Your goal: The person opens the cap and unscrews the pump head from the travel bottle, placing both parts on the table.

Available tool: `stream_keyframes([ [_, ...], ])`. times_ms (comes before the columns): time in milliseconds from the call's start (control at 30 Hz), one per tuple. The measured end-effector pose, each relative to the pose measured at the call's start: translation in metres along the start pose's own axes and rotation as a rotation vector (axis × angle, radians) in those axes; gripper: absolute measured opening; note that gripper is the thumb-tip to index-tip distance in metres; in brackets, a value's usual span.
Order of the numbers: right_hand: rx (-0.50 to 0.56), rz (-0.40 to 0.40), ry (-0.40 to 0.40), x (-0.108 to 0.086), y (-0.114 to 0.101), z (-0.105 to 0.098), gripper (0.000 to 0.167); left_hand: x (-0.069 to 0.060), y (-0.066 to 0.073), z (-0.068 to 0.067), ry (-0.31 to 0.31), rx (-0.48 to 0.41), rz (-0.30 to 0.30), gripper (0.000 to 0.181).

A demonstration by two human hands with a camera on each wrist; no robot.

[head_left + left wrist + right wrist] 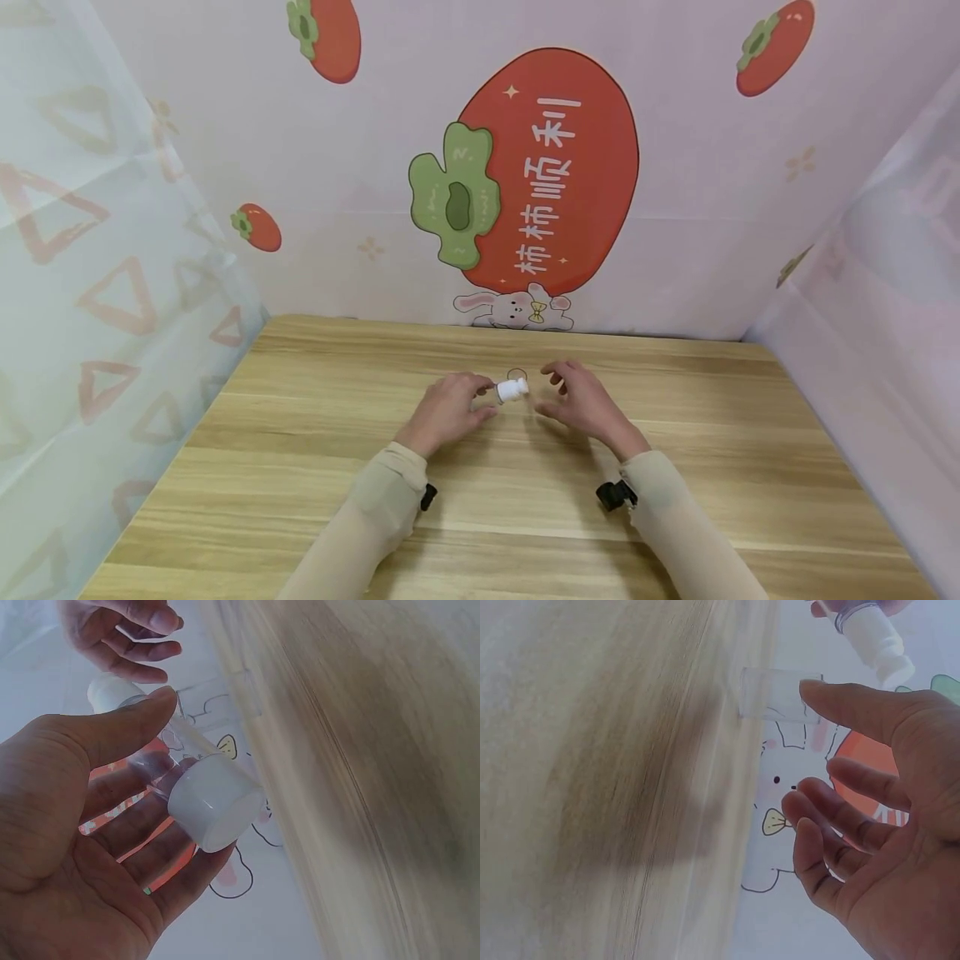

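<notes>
A small white bottle (512,389) sticks out past the fingertips of my left hand (447,410). In the left wrist view its wide white end (217,804) lies by the fingers and clear material shows behind; the thumb (139,724) covers part of it. The right wrist view shows the narrow tip of the bottle (877,645) angled toward my right hand (900,802). My right hand (587,404) hovers a short gap to the right, fingers loosely bent, holding nothing. Behind the bottle stands a clear cylinder (780,694), its round rim (517,370) visible from above.
The wooden tabletop (300,467) extends on both sides of the arms. A printed cloth (345,275) with persimmons and a rabbit hangs along its back edge, and patterned cloths stand at left (67,275) and right (885,317). Each wrist carries a black device (615,495).
</notes>
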State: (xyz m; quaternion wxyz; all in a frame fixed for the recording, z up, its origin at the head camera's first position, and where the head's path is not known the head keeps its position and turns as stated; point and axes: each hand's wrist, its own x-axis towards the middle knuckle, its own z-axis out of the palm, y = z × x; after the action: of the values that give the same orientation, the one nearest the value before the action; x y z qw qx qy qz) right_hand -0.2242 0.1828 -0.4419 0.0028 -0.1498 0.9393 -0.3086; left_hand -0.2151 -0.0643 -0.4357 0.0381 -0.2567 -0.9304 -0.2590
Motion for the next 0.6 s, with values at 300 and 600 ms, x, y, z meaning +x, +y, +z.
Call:
stream_keyframes([
  [300, 0.023, -0.045, -0.017, -0.009, 0.003, -0.003, 0.054, 0.005, 0.009, 0.006, -0.014, 0.019, 0.029, 0.034],
  [600, 0.059, -0.082, -0.038, -0.015, 0.008, -0.004, 0.05, 0.01, 0.017, 0.011, -0.021, 0.057, 0.045, 0.034],
])
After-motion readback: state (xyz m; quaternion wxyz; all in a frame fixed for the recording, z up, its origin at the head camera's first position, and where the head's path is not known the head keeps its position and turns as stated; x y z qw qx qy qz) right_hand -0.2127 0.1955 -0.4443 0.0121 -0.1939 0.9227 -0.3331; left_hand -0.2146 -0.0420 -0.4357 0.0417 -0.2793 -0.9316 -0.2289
